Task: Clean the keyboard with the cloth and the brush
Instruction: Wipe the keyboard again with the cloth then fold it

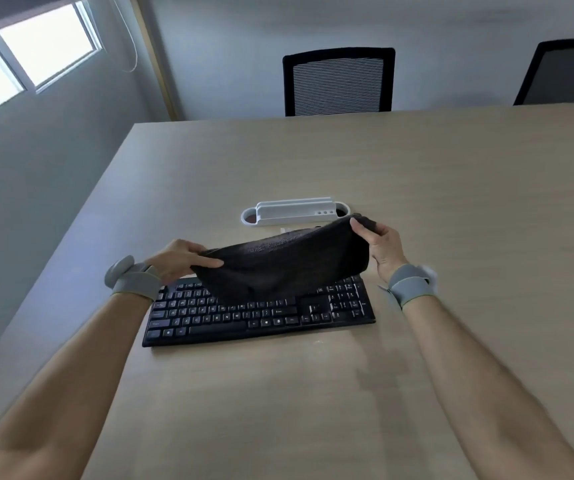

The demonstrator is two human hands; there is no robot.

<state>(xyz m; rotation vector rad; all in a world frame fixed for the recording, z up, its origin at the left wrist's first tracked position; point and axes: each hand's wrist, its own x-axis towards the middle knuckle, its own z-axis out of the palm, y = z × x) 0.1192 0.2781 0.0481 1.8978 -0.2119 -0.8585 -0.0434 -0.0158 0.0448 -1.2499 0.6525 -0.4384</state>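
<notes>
A black keyboard (pixel 244 320) lies flat on the wooden table (pixel 451 202) in front of me. A dark brown cloth (pixel 282 265) is stretched in the air just above the keyboard's back rows and hides part of them. My left hand (pixel 181 259) pinches the cloth's left corner. My right hand (pixel 380 245) grips the right corner, held a little higher. No brush can be made out in the head view.
A white desk organiser (pixel 296 213) with round cups at both ends stands just behind the cloth. Two black mesh chairs (pixel 339 81) (pixel 565 72) stand at the table's far edge. The table's left edge runs close to the keyboard's left end.
</notes>
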